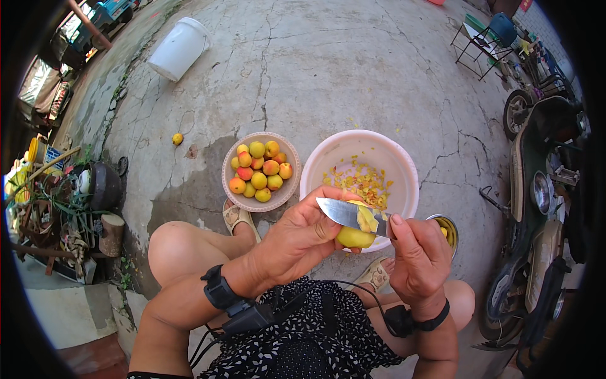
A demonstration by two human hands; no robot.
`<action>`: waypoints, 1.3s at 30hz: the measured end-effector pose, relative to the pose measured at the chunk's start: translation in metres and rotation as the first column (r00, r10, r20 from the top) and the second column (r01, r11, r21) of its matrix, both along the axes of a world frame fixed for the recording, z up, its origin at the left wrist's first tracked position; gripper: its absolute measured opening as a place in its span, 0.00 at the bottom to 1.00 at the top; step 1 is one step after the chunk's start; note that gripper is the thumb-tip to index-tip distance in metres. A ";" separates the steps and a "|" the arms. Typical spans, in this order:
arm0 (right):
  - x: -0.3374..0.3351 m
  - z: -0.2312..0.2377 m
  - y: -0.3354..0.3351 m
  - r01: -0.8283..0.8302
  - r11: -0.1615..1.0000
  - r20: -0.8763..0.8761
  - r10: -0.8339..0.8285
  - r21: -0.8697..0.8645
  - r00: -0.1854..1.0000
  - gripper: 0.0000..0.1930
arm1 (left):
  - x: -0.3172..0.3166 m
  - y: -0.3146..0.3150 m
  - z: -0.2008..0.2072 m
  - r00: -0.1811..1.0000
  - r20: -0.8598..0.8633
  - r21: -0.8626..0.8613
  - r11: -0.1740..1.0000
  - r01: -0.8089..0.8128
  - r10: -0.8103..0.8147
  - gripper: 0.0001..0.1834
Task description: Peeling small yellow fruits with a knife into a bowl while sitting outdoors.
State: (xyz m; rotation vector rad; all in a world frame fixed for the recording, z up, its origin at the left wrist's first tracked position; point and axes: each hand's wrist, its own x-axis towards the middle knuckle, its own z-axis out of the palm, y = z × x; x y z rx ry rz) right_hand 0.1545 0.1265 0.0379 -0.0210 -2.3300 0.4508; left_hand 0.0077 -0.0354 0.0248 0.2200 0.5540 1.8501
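Observation:
My left hand [303,228] is wrapped round a yellow peach [355,238], partly peeled and hidden in part by the fingers and blade. Across its top lies a knife [341,211] with a broad steel blade, its tip pointing left. My right hand [420,252] grips the knife's handle, which the fingers mostly cover. Pale bits of peel cling to the blade. Just beyond, a large pinkish-white basin [409,165] holds many yellow and reddish peel scraps [363,180]. Left of it, a beige bowl [228,165] is filled with several whole yellow-red peaches [257,150].
A metal bowl [453,232] with yellow pieces sits right of my right hand. One loose peach [178,138] lies on the cracked concrete. A white bucket [180,49] rests tipped at the far left. A motor scooter [524,189] stands right; plants and clutter [63,202] line the left.

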 end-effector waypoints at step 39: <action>0.001 0.008 -0.005 -0.029 0.994 -0.006 0.030 0.109 1.000 0.23 | -0.006 0.000 0.001 0.997 -0.063 -0.058 0.998 0.039 -0.042 0.23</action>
